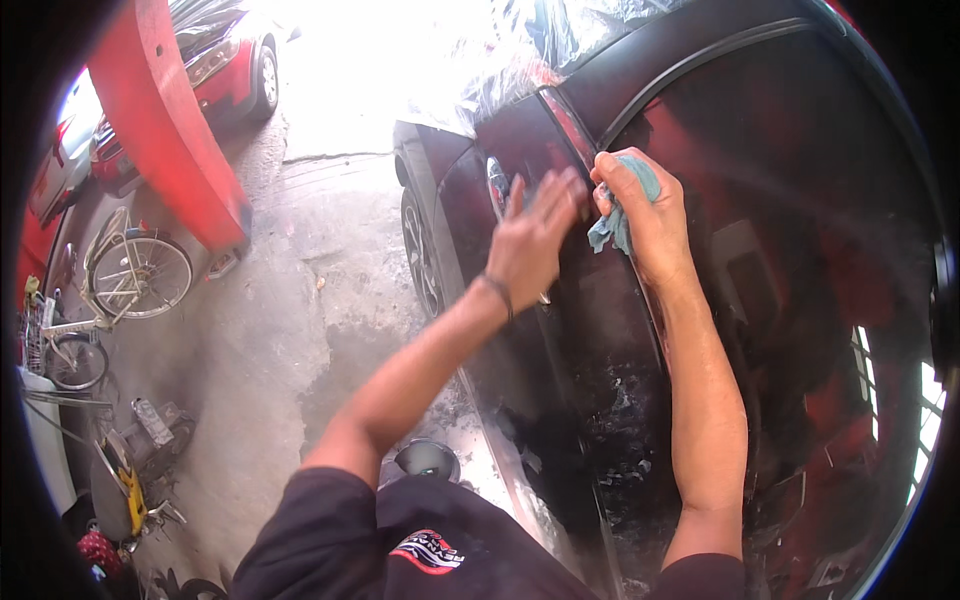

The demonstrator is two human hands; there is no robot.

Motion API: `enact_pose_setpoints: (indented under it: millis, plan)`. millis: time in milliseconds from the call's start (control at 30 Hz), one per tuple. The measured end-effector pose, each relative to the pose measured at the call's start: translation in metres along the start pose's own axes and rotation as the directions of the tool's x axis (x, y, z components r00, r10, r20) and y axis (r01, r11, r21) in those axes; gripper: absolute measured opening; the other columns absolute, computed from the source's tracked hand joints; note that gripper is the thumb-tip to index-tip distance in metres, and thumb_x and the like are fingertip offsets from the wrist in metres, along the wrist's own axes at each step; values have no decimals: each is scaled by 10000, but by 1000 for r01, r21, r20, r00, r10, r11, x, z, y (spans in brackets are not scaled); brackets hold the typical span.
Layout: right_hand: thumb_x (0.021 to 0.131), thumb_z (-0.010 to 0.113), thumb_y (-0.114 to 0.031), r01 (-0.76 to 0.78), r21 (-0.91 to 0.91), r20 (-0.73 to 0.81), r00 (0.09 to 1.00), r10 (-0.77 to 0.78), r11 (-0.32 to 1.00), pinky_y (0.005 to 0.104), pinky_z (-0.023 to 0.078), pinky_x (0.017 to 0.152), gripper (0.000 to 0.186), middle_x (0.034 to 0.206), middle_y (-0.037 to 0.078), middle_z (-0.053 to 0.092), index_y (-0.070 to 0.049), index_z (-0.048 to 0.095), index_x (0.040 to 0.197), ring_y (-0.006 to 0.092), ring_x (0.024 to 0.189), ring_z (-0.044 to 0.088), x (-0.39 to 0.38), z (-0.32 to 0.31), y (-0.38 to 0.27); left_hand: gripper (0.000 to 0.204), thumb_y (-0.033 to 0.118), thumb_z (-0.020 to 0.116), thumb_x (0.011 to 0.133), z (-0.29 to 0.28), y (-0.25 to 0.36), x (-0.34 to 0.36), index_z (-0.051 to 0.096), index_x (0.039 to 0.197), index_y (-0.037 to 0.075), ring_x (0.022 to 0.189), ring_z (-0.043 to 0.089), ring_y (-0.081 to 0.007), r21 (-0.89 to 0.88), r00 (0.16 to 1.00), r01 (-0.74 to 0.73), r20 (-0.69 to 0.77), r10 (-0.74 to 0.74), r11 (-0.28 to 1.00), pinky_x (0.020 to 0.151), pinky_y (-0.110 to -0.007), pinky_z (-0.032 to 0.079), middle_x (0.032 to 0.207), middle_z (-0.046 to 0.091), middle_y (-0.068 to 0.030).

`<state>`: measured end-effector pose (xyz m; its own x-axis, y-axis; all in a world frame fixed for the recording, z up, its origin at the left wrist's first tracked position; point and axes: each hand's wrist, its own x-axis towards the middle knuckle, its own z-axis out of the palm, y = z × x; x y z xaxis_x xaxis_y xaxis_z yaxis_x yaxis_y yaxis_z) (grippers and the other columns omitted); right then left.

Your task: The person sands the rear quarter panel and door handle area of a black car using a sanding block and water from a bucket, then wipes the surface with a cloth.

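Note:
My right hand [658,222] is closed around a crumpled blue-green cloth [640,176], part of which hangs out below the fingers. It is above the dark car's [510,385] side, by the lower edge of the window glass. To its left, my left hand [530,240] has its fingers stretched out and slightly blurred, with nothing in it. That hand is over the door panel, close to a shiny door handle [497,178]; whether it touches the panel I cannot tell. Whitish flakes or smears [625,430] mark the door nearer to me.
Clear plastic sheeting [500,85] covers the car's far end. A round bowl-like container [427,460] stands on the concrete floor [250,350] by my body. Leftward are a red pillar [165,130], a bicycle [140,275], a yellow-and-black item [128,485] and a red car [225,85].

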<state>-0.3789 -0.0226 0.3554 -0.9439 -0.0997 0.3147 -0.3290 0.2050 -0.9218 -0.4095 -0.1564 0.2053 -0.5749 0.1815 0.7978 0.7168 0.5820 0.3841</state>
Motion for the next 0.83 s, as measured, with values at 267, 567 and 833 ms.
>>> enact_pose_setpoints:
  millis: [267,567,833]
  plan:
    - [1049,777,-330,-37,-36,-3,999,37,999,241,457,640,284,776,-26,653,-52,749,996,39,708,587,-2,2,-9,638,-68,591,870,-1,-25,35,533,1502,-9,1508,527,-411,-12,997,-64,-50,64,998,1297,-586,347,1602,564,-223]
    - [1063,755,-276,-4,-16,27,1000,4,1000,246,474,647,245,782,-15,651,-39,741,1002,48,708,594,1,9,-11,727,-115,538,879,5,-83,82,473,1592,6,1537,494,-408,24,990,85,-112,-82,996,1296,-573,365,1629,537,-249]
    - [1049,771,-264,12,0,35,999,-12,1000,243,484,657,230,780,-3,651,-37,748,1030,59,710,607,2,11,-7,809,-68,581,893,11,-52,81,378,1667,53,1594,400,-451,-8,961,271,-60,-271,963,1363,-547,241,1710,441,-253]
